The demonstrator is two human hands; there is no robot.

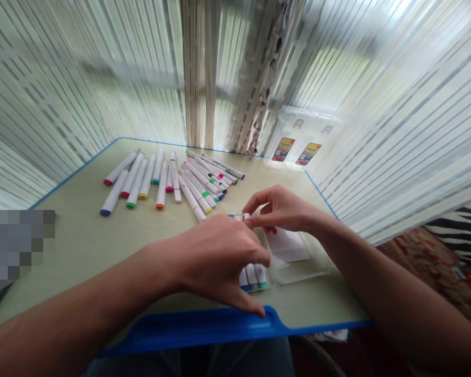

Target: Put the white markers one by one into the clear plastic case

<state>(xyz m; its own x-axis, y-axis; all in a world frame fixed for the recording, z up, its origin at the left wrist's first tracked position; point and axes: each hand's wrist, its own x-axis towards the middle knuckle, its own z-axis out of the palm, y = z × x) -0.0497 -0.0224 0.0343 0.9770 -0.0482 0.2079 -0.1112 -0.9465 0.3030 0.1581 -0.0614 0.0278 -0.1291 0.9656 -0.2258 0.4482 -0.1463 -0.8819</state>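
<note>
On desk (74,251): markers (162,184), likely light, stiff; best held mid-barrel;
Right hand (283,209): grip pinching white marker (247,215);
Left hand (215,256): half-open, nothing visibly held.

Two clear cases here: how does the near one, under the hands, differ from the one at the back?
The near case lies open; the back case stands upright. The near case has markers in it; the back case shows two coloured labels. The left hand hides part of the near case; no hand covers the back case. Both look like clear plastic.
</note>
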